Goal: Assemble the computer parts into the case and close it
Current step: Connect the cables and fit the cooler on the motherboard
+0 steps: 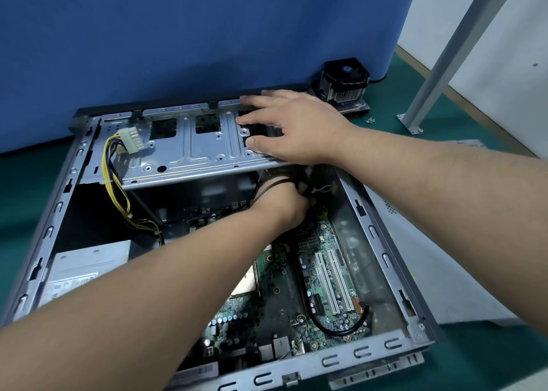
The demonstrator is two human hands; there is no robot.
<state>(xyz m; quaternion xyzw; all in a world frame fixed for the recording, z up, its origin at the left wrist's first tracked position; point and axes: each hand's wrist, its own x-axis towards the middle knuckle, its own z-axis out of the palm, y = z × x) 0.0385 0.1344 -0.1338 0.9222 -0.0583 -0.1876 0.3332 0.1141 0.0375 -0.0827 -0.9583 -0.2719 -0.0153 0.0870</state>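
Resting flat on the drive cage, the right hand lies at the cage's far right corner, fingers spread and straight, thumb on the plate's right part, fingertips over the far rim of the case. Left hand reaches down under the cage's near edge at its right end, into a knot of cables; its fingers are hidden there, so I cannot tell whether they pinch anything.

Case lies open on the green tabletop, its far side against the blue partition. Inside: motherboard along the right half, power supply at the near left corner, dark open floor between it and the cage. One yellow-and-black wire bundle runs up the left side to a white connector lying on the cage's left end.

Counts: two white expansion slots, one looped black cable near the board's near right corner. A cooler fan stands beyond the case's far right corner; small screws lie just beside it, number unclear. A light side panel lies along the case's right wall. One metal post stands at the tabletop's far right.
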